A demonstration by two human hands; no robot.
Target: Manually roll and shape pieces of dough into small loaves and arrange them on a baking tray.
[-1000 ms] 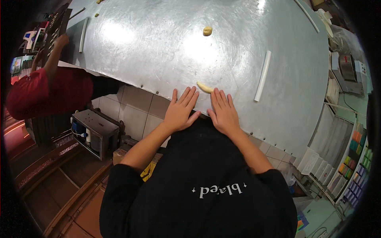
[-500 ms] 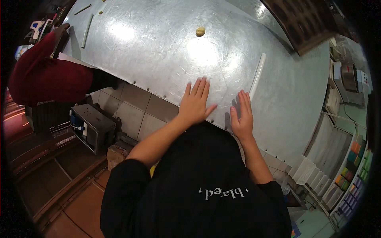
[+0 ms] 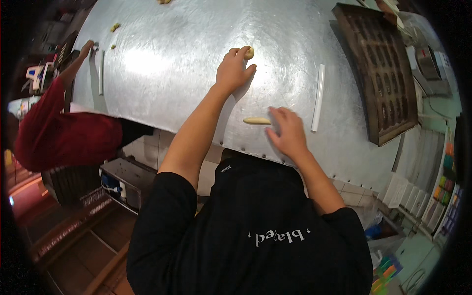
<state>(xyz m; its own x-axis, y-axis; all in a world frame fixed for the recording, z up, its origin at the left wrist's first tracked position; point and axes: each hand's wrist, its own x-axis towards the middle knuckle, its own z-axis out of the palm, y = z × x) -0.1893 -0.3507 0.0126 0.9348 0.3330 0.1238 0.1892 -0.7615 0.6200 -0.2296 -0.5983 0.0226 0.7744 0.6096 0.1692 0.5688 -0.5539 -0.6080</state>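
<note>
My left hand (image 3: 233, 71) reaches out over the metal table (image 3: 172, 88), its fingertips at a small pale yellow lump of dough (image 3: 250, 53). The thumb is spread away from the fingers, and part of the lump is hidden by them. Closer to me lies a short rolled stick of dough (image 3: 256, 120) with tapered ends. Just right of it is my right hand (image 3: 287, 130), open and slightly blurred, with the fingertips close to the stick's right end. Whether they touch it I cannot tell.
A white rod (image 3: 318, 98) lies right of my right hand. Beyond it stands a dark tray (image 3: 373, 115) with rows of long shapes. Another pale rod (image 3: 101, 73) and small yellow scraps (image 3: 115, 27) are at the left, where a person in a red sleeve (image 3: 73, 140) stands.
My left hand has moved forward to the dough lump. My right hand has shifted slightly left, and the dough stick has come into sight. The tray now lies lower in view.
</note>
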